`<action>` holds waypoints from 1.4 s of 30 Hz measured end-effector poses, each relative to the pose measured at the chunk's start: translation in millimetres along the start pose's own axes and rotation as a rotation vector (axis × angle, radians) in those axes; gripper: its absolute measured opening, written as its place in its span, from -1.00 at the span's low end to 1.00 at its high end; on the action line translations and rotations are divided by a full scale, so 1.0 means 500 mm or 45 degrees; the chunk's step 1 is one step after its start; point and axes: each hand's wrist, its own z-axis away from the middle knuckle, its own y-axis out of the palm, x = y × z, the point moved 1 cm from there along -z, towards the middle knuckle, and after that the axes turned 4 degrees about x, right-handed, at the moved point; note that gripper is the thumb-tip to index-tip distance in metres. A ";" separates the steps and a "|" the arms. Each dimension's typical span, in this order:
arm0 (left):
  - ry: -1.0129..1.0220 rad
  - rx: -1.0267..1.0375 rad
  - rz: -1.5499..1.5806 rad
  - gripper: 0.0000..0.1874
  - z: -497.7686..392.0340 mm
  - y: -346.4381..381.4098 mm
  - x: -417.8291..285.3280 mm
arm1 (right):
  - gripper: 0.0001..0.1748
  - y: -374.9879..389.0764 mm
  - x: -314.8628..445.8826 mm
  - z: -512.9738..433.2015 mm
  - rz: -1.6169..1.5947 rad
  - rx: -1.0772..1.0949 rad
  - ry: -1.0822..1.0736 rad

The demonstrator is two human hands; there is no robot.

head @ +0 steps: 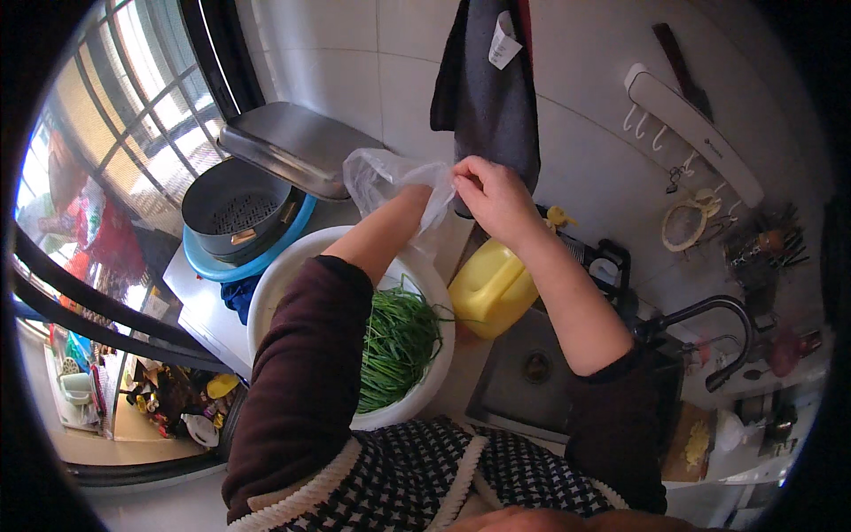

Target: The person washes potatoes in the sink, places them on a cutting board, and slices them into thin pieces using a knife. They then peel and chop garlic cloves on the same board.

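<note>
A clear plastic bag point(379, 174) is held up above the back of a white basin. My left hand point(417, 193) reaches inside it, its fingers hidden by the plastic and the wrist. With thumb and fingertips, my right hand point(488, 193) pinches the bag's edge. Below my forearms, a pile of long thin green leafy stalks point(399, 346) fills part of the white basin point(440, 392). A yellow plastic jug point(495, 286) stands just right of the basin, under my right forearm.
At the left, a dark round pan point(229, 209) sits in a blue basin point(199, 259). Behind is a metal lidded tray point(299, 143). A dark towel point(495, 113) hangs on the wall. To the right are a sink point(525, 392), a black faucet point(725, 306) and a hook rack point(695, 136).
</note>
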 end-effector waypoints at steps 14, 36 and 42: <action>-0.200 0.093 -0.231 -0.60 -0.021 -0.038 0.029 | -0.84 -0.013 -0.030 0.028 -0.143 0.032 0.213; -0.175 -0.143 -0.132 -0.55 -0.026 -0.048 0.044 | -0.78 -0.036 0.019 0.069 0.673 0.258 0.320; -0.160 -0.165 -0.129 -0.53 0.007 -0.111 0.074 | -0.76 0.036 0.034 0.071 0.163 0.632 0.098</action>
